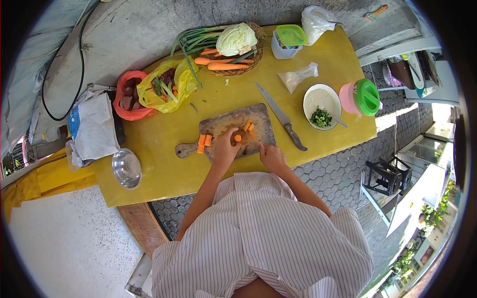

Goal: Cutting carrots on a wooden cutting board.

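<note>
On the worn wooden cutting board (257, 113), my left hand (226, 147) curves its thumb and fingers around a short carrot piece (237, 138); whether they touch it is unclear. My right hand (273, 158) is curled at the board's near right edge, and what it may hold cannot be made out. Thin carrot slices (250, 128) lie past the piece. Several thicker carrot chunks (201, 143) rest by the board's handle. A large kitchen knife (277, 111) lies on the yellow table (164, 167), right of the board.
Behind the board are a wicker basket (227, 72) with cabbage (236, 39) and carrots, plus yellow (182, 97) and red (123, 93) plastic bags. A bowl of white batter with chopped greens (321, 100) and a green-lidded pink container (359, 97) stand right. A metal bowl (126, 168) sits left.
</note>
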Motion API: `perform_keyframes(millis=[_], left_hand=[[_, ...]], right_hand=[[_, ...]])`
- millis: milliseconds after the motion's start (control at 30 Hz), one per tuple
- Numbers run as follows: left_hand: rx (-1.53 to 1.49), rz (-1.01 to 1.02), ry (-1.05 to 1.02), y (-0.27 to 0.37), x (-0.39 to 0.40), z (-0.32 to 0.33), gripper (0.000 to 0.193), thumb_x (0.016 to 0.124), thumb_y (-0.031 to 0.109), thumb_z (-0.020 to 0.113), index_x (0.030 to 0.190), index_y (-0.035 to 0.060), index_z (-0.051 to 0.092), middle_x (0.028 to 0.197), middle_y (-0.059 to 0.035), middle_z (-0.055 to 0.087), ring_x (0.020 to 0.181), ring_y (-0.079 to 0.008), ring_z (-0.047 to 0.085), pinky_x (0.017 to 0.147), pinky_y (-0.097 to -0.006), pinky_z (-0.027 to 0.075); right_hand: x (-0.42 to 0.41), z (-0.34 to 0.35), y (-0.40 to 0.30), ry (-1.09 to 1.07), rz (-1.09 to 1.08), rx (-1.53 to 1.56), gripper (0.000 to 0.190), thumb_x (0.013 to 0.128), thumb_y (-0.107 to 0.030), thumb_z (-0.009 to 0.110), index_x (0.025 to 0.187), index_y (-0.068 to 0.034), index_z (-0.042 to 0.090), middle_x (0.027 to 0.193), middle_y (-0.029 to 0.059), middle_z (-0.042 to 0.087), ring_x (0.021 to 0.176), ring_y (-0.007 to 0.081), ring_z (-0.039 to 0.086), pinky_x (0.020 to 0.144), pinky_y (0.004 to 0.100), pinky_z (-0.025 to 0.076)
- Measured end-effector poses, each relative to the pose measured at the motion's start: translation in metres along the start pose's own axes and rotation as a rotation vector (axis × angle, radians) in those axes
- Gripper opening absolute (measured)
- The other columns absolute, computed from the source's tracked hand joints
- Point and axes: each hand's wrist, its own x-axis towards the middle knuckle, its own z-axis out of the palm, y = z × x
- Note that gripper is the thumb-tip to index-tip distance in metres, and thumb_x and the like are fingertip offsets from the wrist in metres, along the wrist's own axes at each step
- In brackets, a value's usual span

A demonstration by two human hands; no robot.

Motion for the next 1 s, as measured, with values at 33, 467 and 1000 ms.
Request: perform_keyframes(millis=[33,467,1000], left_hand=[[0.039,-0.016,0.069,0.003,-0.001,0.002,0.032,0.072,0.009,0.073,0.102,0.0019,0.064,0.092,-0.0177,0.066,0.081,-0.0314,0.064,0.068,-0.0367,0.051],[0.044,-0.164,0.083,-0.002,-0.005,0.017,0.017,0.077,0.008,0.068,0.088,-0.0050,0.067,0.073,-0.0189,0.066,0.067,-0.0301,0.065,0.061,-0.0357,0.051],[-0.031,-0.181,0.083,-0.009,-0.004,0.016,0.017,0.076,0.004,0.070,0.087,-0.0075,0.067,0.072,-0.0195,0.066,0.066,-0.0267,0.067,0.061,-0.0312,0.052]], right_hand=[[-0.001,-0.001,0.000,-0.034,-0.006,0.022,0.051,0.093,-0.040,0.046,0.067,0.000,0.064,0.063,0.0232,0.060,0.060,0.0424,0.060,0.059,0.0490,0.049],[-0.014,-0.016,-0.013,-0.166,-0.086,-0.090,0.054,0.095,-0.043,0.039,0.073,-0.002,0.066,0.067,0.0222,0.063,0.064,0.0404,0.062,0.062,0.0484,0.050],[-0.004,0.000,-0.007,-0.155,-0.029,0.076,0.058,0.095,-0.042,0.042,0.066,0.004,0.060,0.062,0.0260,0.057,0.063,0.0424,0.061,0.060,0.0489,0.047]])
